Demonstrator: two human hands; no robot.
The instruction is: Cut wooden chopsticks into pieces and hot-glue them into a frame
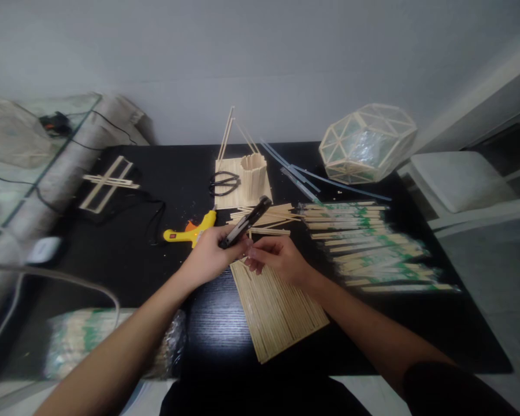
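My left hand (213,252) is closed around a black and grey utility knife (248,221), which points up and to the right. Its fingertips meet those of my right hand (279,259), whose fingers are pinched together; what lies between them is too small to make out. Both hands are over the top edge of a flat panel of wooden sticks (281,312). Just left of my left hand lies a yellow glue gun (190,232). Loose sticks (277,215) lie beyond the hands.
Behind stands a stick base (229,200) with a stick cup (253,178) and black scissors (224,184). Wrapped sticks (368,248) spread right, a faceted stick frame (368,144) behind them. Crossed sticks (108,184) lie left; a plastic-wrapped bundle (82,341) is front left.
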